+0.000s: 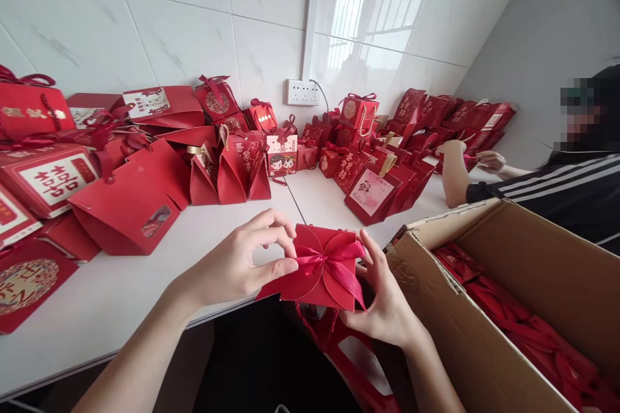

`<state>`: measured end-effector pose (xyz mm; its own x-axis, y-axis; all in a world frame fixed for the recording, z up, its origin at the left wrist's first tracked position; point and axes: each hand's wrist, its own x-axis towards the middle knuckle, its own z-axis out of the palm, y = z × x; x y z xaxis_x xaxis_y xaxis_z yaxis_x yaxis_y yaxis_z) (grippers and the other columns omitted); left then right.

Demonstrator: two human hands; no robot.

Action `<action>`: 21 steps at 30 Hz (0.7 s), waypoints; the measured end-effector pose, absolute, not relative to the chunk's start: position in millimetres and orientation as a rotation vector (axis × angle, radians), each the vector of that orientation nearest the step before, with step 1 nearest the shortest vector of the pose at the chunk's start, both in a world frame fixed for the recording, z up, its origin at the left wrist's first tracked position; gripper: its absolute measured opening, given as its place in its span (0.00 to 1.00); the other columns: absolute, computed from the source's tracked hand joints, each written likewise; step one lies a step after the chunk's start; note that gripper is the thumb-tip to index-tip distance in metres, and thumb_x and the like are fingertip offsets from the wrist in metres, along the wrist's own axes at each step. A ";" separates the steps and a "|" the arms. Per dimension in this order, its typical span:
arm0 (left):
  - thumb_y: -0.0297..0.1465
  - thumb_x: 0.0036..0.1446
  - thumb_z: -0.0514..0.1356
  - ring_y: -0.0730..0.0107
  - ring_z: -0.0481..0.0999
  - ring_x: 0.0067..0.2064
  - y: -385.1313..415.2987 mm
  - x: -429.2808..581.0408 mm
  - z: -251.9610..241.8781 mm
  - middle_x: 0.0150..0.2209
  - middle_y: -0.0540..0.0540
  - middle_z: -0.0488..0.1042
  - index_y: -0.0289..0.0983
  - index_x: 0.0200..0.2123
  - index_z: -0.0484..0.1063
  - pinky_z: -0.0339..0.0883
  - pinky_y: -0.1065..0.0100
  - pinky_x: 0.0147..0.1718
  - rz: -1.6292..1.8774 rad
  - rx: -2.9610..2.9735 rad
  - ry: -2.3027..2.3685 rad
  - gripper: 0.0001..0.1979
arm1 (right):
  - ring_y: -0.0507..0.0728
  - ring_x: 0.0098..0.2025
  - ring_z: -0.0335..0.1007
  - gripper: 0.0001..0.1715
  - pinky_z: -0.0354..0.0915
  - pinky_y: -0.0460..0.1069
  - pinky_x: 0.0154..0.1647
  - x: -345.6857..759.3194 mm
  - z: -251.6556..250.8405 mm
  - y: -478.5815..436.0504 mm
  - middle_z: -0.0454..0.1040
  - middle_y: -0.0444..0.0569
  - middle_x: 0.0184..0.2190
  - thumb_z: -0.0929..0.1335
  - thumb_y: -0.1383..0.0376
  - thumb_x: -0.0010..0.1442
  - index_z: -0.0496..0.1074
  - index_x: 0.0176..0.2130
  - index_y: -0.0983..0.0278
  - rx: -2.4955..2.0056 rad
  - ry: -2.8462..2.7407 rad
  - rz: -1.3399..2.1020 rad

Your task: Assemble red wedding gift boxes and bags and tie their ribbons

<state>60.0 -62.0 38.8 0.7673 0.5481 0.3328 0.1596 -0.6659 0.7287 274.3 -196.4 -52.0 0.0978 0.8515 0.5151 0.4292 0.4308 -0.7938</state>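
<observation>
Held a red gift box (314, 277) in both grips, in the air just over the near edge of the white worktop (145, 297). Clenched the left grip (237, 264) on the box's left side, pinching with thumb and forefinger at the left end of the ribbon bow (336, 258). Grasped the box's right side and underside with the right grip (387, 303), with fingers spread beside the bow's tails. Saw a red cord (303, 319) dangling beneath the box. Found an open cardboard carton (436, 310) just right of the right grip, with flat red pieces (523, 329) inside. Noted red boxes and bags (232, 168) crowded along the tiled wall, well apart from the held box, below a white wall socket (301, 91). Made out a co-worker's hands (489, 160) at the far right of the worktop, beside a black striped sleeve (571, 187).
</observation>
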 end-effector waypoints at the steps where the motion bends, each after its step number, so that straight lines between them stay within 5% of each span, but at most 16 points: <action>1: 0.39 0.52 0.64 0.59 0.75 0.40 -61.2 64.0 46.0 0.38 0.43 0.74 0.43 0.24 0.78 0.71 0.62 0.46 0.671 2.236 0.477 0.08 | 0.71 0.67 0.52 0.61 0.63 0.67 0.59 275.8 -50.3 -199.6 0.47 0.57 0.67 0.74 0.72 0.48 0.41 0.68 0.48 -1.193 -1.515 0.459; 9: 0.35 0.51 0.64 0.66 0.73 0.28 -56.6 105.2 84.6 0.25 0.46 0.77 0.41 0.25 0.77 0.67 0.69 0.29 0.309 2.187 0.210 0.07 | 0.71 0.68 0.50 0.60 0.68 0.65 0.55 283.8 -35.6 -225.4 0.50 0.57 0.66 0.72 0.74 0.47 0.42 0.68 0.48 -1.245 -1.422 0.450; 15: 0.34 0.48 0.66 0.68 0.74 0.21 -61.0 127.5 96.3 0.19 0.51 0.73 0.39 0.34 0.76 0.64 0.69 0.24 0.203 1.920 0.178 0.09 | 0.70 0.67 0.51 0.60 0.68 0.65 0.55 288.4 -23.0 -246.1 0.49 0.54 0.67 0.73 0.75 0.46 0.44 0.67 0.45 -1.218 -1.376 0.459; 21: 0.33 0.49 0.65 0.73 0.70 0.19 -66.9 131.0 103.8 0.20 0.48 0.76 0.38 0.29 0.75 0.61 0.73 0.17 0.144 1.973 0.178 0.05 | 0.71 0.66 0.54 0.60 0.69 0.65 0.55 295.3 -16.3 -258.2 0.50 0.54 0.67 0.74 0.74 0.46 0.45 0.67 0.45 -1.209 -1.344 0.458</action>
